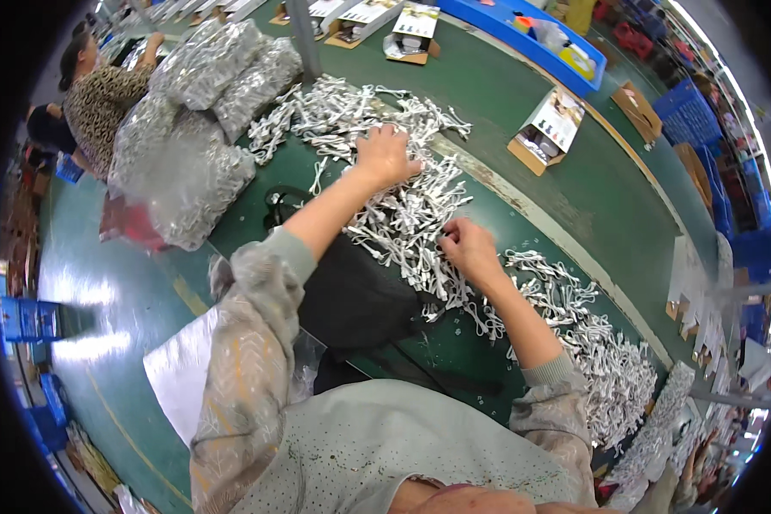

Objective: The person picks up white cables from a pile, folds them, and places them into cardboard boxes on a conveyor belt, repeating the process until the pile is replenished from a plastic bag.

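A large heap of short white cables point(415, 214), each bundled into a small loop, spreads over the green table in front of me. My left hand point(384, 157) rests on the heap's upper part, palm down, thumb apart from the bent fingers. It holds nothing that I can see. At the heap's right edge is my right hand point(471, 251), its thumb and fingers drawn together against the cables. Whatever is between those fingertips is too small to tell. More bundled cables point(608, 377) lie in a pile to the right, beyond my right forearm.
A black bag point(360, 291) lies at the table's near edge. Clear plastic sacks point(180, 171) stand on the left, near a person point(103, 94) in a patterned top. Across the table are an open printed box point(548, 128), more boxes, a metal post point(303, 38) and a blue tray point(488, 19).
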The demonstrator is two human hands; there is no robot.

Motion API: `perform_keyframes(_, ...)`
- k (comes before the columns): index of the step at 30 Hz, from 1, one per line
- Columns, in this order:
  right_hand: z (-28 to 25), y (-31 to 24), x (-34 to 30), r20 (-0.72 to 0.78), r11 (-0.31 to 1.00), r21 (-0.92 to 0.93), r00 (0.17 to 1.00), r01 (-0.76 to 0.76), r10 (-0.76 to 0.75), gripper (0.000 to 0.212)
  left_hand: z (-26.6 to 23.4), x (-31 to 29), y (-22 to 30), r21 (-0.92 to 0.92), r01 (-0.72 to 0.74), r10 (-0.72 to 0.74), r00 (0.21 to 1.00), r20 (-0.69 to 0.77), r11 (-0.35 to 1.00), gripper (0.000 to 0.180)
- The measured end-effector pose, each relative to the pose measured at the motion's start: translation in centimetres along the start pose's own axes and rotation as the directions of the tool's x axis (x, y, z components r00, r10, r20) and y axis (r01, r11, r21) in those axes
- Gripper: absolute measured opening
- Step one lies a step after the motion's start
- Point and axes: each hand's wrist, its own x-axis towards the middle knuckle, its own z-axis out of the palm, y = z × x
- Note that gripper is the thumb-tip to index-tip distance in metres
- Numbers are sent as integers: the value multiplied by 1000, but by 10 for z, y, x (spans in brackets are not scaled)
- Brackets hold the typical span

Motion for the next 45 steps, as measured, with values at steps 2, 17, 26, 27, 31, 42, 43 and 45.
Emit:
perform_keyframes(2,-1,-8,-3,-22,999,-31,1000,-20,20,22,17,5,20,9,26,-25,995,-97,1000,51)
perform_keyframes(17,-42,52,-2,-374,967,-115,892,226,-253,19,0,-5,59,-39,-242,245,967,67,969,24)
perform_keyframes(26,-102,90,55,-458,953,-269,852,139,-253,12,-5,57,117,-116,-416,407,909,-92,902,20)
perform_keyframes(27,-100,100,67,-497,949,-278,824,148,-274,12,14,73,126,-103,-467,447,878,-170,878,21)
perform_keyframes(31,-102,123,76,-367,974,-226,929,-33,-53,14,54,97,163,-130,-607,584,792,-177,784,23)
perform_keyframes(42,-193,148,-44,-209,856,453,904,-249,374,26,11,57,181,-613,-345,644,671,369,711,20)
perform_keyframes(43,-205,162,-43,-352,899,329,845,-291,402,28,21,61,175,-579,-376,608,744,275,723,20)
perform_keyframes(45,-223,202,-38,-612,918,95,704,-386,359,31,22,60,192,-544,-356,515,840,169,760,20)
